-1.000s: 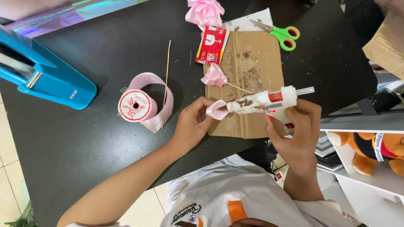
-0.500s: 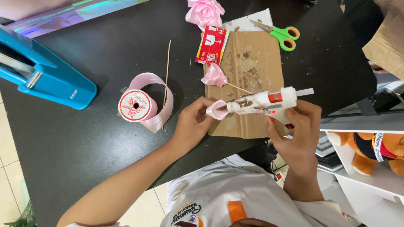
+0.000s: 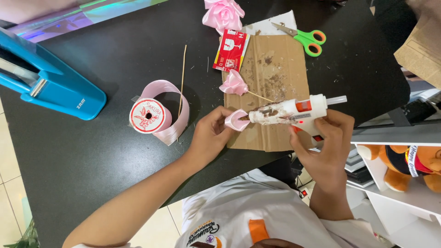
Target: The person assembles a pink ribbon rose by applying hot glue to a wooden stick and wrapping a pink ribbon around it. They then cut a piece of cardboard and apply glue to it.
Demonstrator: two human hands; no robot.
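Gripping the handle of a white hot glue gun (image 3: 294,111), the right hand (image 3: 327,147) is clenched around it at the near right edge of the black tabletop (image 3: 92,156). The gun's long axis lies nearly level across the view, its clear glue stick poking out on the right and its glue-crusted nozzle pointing left.

That nozzle ends right at a small folded loop of pink ribbon (image 3: 237,119), which the left hand (image 3: 209,138) pinches between thumb and fingertips. So the ribbon piece lies directly left of the right hand's grip, in line with the gun's barrel, touching or just short of the tip; which of the 2 cannot be told. The left hand is the nearer hand to the ribbon, being the one that holds it.

Both hands work over a sheet of brown cardboard (image 3: 275,59) speckled with old glue. On it, just above the loop, rests a pink ribbon bud on a thin wooden stick (image 3: 234,83). Farther up lie a red and white packet (image 3: 231,49), green and orange scissors (image 3: 307,38) and a pink ribbon rose (image 3: 223,14). Left of the hands stand a spool of pink ribbon (image 3: 148,115), a bare skewer (image 3: 183,78) and a blue tape dispenser (image 3: 50,85).
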